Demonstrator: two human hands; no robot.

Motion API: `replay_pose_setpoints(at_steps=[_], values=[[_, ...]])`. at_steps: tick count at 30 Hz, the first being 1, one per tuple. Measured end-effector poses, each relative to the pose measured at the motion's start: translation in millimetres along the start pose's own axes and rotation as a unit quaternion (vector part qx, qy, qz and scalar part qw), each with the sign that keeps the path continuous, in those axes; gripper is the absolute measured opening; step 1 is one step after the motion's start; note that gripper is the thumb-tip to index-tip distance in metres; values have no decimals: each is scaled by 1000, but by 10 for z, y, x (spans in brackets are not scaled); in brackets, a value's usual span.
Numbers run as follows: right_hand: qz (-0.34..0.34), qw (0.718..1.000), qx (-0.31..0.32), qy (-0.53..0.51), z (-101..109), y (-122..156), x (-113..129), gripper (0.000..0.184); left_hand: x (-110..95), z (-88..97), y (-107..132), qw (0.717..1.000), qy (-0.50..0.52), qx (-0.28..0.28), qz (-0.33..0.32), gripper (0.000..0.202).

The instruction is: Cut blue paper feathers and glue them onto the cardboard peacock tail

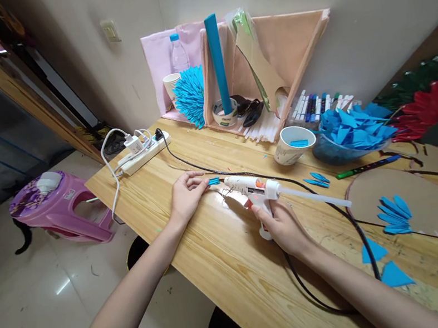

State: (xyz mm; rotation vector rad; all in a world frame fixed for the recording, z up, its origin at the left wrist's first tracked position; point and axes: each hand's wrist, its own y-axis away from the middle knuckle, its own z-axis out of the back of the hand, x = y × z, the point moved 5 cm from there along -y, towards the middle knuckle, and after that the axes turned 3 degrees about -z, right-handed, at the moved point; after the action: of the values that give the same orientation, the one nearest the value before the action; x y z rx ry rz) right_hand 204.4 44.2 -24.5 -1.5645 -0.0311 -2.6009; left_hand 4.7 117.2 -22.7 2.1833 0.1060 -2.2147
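So, left hand (186,197) pinches blue piece (214,182), just off at nine o'clock from glue gun (244,183); likely light, easily creased, best held by edges. Right hand (286,228) wraps gun: probably rigid, hot-tipped, handle-only hold.

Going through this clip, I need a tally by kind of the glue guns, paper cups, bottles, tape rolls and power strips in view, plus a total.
Glue gun: 1
Paper cups: 2
Bottle: 1
Tape roll: 1
Power strip: 1
Total: 6
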Motion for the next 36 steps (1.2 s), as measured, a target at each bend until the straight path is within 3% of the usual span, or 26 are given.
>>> replay_pose_setpoints(at_steps=[10, 17, 25, 32, 36], values=[[-5, 1000, -1, -2, -6, -9, -13, 31, -20, -28, 22, 997, -54, 25, -52, 34], [27, 999, -20, 26, 19, -21, 32, 31, -36, -31, 35, 995, -71, 16, -72, 31], [10, 1000, -14, 25, 4, -30, 13, 32, -91, -57, 63, 992, -85, 22, -91, 25], [-6, 1000, -29, -2, 33, -36, -7, 35, -76, 6, 42, 994, -69, -7, -82, 29], [22, 998, -65, -3, 56, -203, 80, 36, -91, 86, 83, 997, -42, -34, -64, 30]])
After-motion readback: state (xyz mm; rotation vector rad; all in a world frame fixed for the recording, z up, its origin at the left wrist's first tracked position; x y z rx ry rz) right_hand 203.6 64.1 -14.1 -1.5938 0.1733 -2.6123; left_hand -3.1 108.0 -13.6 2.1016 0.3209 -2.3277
